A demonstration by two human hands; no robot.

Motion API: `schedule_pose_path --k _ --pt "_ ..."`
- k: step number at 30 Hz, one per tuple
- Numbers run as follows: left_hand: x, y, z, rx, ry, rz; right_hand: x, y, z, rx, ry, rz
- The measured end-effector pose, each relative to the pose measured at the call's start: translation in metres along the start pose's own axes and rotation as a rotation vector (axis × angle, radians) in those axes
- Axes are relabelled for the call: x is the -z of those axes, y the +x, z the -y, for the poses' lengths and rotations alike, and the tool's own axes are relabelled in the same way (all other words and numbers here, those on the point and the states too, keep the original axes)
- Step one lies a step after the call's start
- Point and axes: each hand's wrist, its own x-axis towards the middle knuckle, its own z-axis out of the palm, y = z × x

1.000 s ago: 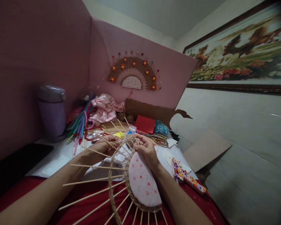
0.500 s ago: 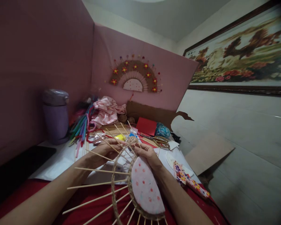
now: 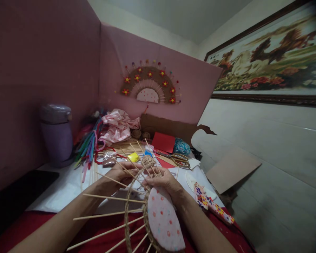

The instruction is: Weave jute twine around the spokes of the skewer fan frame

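A half-round fan craft (image 3: 165, 220) is held up in front of me. Its white half-disc has red dots and a twine-wrapped edge, and thin wooden sticks (image 3: 105, 196) radiate from it. A woven twine band (image 3: 126, 214) crosses the sticks in an arc. My left hand (image 3: 123, 174) is closed on the band and sticks at the upper end, its fingertips partly hidden behind them. My right hand (image 3: 162, 181) grips the top corner of the fan, thumb in front. Just beyond the hands lies a ball of twine (image 3: 148, 161).
Scissors (image 3: 181, 160), blue yarn (image 3: 182, 146), red card (image 3: 163, 142), a yellow packet (image 3: 133, 157) and pipe cleaners (image 3: 91, 147) lie on the table. A purple flask (image 3: 57, 137) stands left. A similar finished fan (image 3: 149, 79) hangs on the pink board.
Both hands and the upper end of the fan have come slightly lower in view. My right fingers have shifted a little along the band. The camera view has moved slightly.
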Motion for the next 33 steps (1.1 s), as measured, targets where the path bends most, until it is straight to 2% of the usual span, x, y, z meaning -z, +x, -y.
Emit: schedule_pose_path --k 8,13,20,28,33 --pt "0.001 0.007 0.005 0.024 0.014 -0.068 0.002 0.003 0.005 0.019 0.066 -0.071" --pt "-0.002 0.007 0.006 0.021 -0.111 -0.086 0.005 0.005 0.010 0.022 0.109 -0.101" --pt "-0.011 0.006 0.006 0.095 -0.154 -0.160 0.017 0.013 0.012 -0.010 0.106 -0.012" --pt "-0.006 0.007 0.013 0.053 -0.078 -0.066 0.022 0.012 0.004 -0.047 0.123 0.039" --pt "-0.008 0.009 0.014 0.024 0.006 -0.068 0.020 0.009 0.004 -0.094 0.131 0.088"
